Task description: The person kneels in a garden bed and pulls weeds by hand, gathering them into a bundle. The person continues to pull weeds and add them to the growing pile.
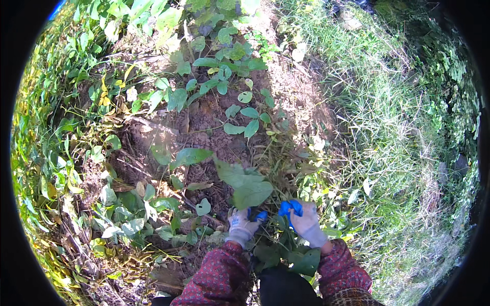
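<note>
My left hand [243, 225], in a white work glove with blue coated fingers, is low at the centre, its thumb apart from the fingers. Broad green leaves [252, 194] rise just above it and hide part of its fingers; whether it grips a stem cannot be seen. To its right, my right hand [301, 218], gloved alike, has its fingers curled in among thin green stems; what lies inside them is hidden. Below and between the hands, leafy vine stems [281, 243] and a large dark green leaf [307, 261] hang over the dark-clothed leg [287, 287].
Reddish-brown soil [226, 145] with dry stalks lies ahead. Leafy green plants [218, 76] grow further up, and more foliage [130, 214] with yellowed leaves covers the left. Dense fine grass [390, 153] fills the right. A pale stone [350, 21] shows at the top right.
</note>
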Motion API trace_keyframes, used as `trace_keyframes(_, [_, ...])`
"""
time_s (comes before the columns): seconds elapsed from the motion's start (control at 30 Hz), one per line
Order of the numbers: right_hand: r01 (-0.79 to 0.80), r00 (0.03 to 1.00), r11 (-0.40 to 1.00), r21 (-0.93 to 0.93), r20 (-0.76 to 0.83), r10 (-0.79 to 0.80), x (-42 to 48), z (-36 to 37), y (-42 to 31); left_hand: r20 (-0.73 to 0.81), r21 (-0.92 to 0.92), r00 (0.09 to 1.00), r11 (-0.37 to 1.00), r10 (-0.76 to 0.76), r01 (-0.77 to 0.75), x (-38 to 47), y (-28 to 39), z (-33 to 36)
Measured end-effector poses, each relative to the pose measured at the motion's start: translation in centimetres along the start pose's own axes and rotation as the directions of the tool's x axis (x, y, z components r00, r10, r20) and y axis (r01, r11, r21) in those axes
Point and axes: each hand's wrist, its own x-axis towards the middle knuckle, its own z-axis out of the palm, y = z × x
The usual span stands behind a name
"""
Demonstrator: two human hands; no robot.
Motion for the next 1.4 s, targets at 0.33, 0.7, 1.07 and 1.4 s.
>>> trace_keyframes(0.33, [-0.508,0.832,0.64,-0.577,-0.138,0.537,-11.2,-8.8,12.3,0.104,-0.707,0.991,0.694,-0.088,0.136,2.8,-5.4,-9.1])
trace_keyframes(0.7, [-0.103,0.993,0.993,0.052,0.066,0.099,9.3,9.6,3.2,0.182,-0.777,0.983,0.616,0.022,0.129,1.7,-3.9,-9.8])
trace_keyframes(1.07, [-0.166,0.986,0.984,-0.067,0.014,0.167,5.5,6.5,6.0,0.408,-0.908,0.877,0.212,0.253,0.361,2.5,-1.5,-8.1])
trace_keyframes(1.4, [-0.231,0.965,0.95,0.209,0.178,0.195,6.3,6.9,5.4,0.423,-0.877,0.881,0.34,0.211,0.34,1.6,-4.0,-6.1])
